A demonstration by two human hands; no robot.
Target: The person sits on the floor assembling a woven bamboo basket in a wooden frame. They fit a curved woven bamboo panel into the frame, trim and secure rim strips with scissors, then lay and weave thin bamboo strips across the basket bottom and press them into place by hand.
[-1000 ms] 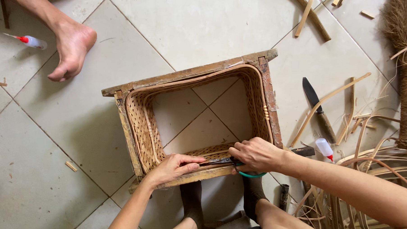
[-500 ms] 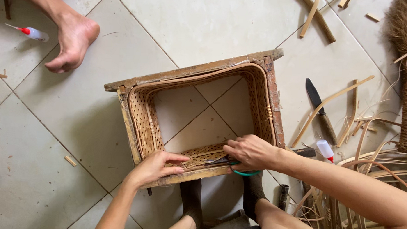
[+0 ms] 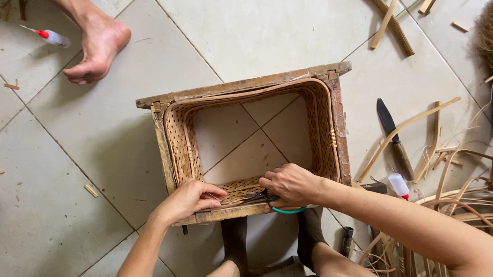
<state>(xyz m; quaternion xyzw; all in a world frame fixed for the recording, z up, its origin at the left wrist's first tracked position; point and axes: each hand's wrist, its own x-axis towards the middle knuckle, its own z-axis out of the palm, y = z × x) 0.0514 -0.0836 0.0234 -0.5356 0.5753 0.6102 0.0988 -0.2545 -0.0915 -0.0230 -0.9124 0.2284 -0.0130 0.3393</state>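
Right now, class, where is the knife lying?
In the head view, the knife lies on the tiled floor right of the woven basket frame, beside loose cane strips.

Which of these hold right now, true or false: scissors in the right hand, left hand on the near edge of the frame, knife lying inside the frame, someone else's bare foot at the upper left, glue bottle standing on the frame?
1. The right hand holds scissors with green handles. True.
2. The left hand rests on the near edge of the woven wooden frame. True.
3. The knife lies inside the frame. False: it lies on the floor tiles to the right of the frame.
4. Another person's bare foot is at the upper left. True.
5. A red-capped bottle stands on the frame. False: it lies on the floor, left of the foot.
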